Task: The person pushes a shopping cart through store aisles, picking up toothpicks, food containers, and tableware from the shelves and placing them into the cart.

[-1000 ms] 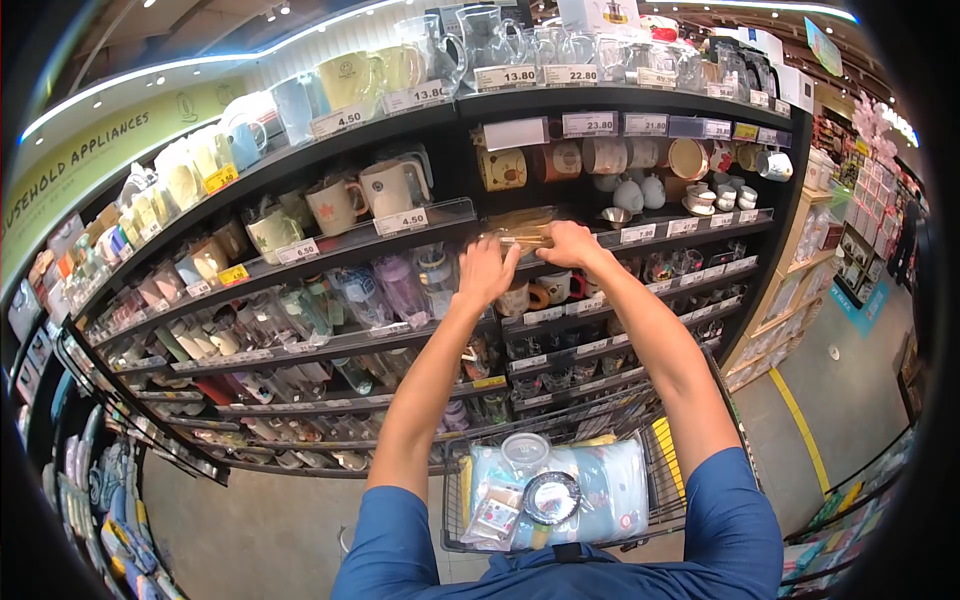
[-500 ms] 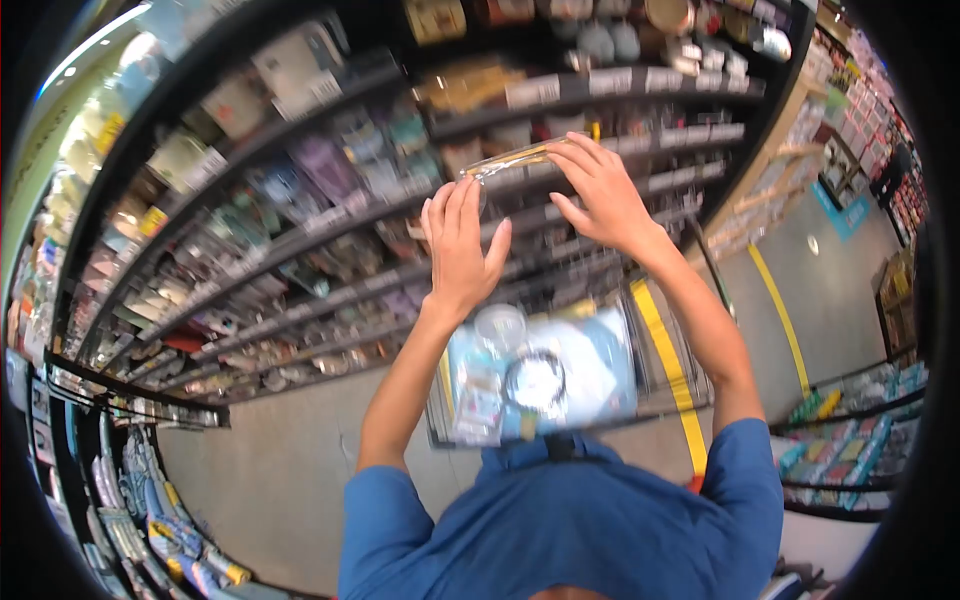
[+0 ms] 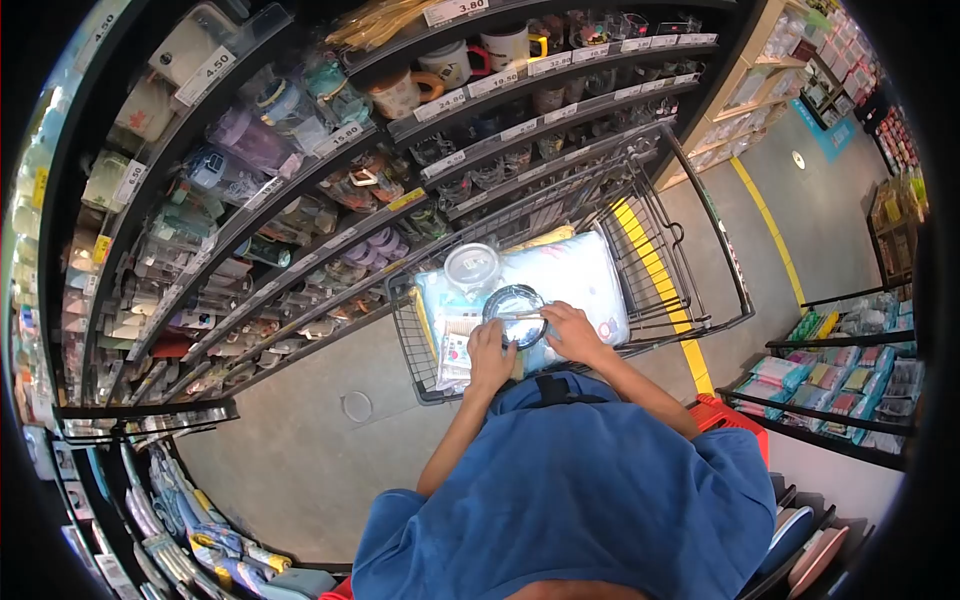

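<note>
A slim, stick-like item in a clear wrapper (image 3: 520, 316) spans the gap between my hands, low over the shopping cart. My left hand (image 3: 488, 358) has its fingers closed at one end. My right hand (image 3: 577, 333) pinches the other end. Just beneath lies a round, black-rimmed item (image 3: 500, 299), partly covered by my fingers. It rests on a large pale-blue soft package (image 3: 585, 268) in the cart. A round clear-lidded container (image 3: 472, 263) sits behind it, and flat printed packets (image 3: 454, 352) lie beside my left hand.
The wire cart (image 3: 672, 235) stands right before me, along shelves of mugs (image 3: 449, 64) and bottles with price labels. A red basket (image 3: 735, 416) is by my right side. Low racks of packaged goods (image 3: 850, 388) stand at right; a yellow line (image 3: 655, 270) crosses the floor.
Both hands have come down from in front of the shelves to just above the cart's contents, bringing the slim wrapped item with them. My view has shifted, showing more of the cart.
</note>
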`<state>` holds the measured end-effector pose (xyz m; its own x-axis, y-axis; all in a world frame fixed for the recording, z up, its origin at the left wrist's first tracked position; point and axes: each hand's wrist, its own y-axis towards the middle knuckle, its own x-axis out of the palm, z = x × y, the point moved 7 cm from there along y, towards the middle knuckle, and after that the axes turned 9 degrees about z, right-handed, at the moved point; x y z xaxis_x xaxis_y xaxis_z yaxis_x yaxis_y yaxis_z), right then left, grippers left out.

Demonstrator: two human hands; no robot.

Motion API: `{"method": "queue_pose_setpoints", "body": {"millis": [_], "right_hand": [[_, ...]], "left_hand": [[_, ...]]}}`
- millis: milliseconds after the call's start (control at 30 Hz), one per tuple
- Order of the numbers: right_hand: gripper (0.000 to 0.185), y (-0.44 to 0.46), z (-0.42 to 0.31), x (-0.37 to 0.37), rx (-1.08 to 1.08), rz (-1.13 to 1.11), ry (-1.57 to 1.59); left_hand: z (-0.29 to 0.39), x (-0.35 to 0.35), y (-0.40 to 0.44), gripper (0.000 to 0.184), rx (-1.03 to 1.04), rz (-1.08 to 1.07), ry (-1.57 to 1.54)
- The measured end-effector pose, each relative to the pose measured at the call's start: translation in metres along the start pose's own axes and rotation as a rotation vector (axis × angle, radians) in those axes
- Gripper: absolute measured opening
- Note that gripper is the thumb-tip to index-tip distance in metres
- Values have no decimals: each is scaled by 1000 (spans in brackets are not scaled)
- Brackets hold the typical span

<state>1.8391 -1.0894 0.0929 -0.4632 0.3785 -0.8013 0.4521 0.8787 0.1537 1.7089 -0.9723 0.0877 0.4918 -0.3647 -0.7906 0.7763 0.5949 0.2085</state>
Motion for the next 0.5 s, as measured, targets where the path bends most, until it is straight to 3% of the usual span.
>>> {"method": "queue_pose_setpoints", "body": {"millis": [300, 500], "right_hand": [[47, 12, -30, 17, -90, 168, 4], [32, -15, -6, 10, 126, 180, 204]], "left_hand": [[-8, -20, -8, 57, -86, 61, 112], [-8, -16, -26, 49, -91, 45, 76]]}}
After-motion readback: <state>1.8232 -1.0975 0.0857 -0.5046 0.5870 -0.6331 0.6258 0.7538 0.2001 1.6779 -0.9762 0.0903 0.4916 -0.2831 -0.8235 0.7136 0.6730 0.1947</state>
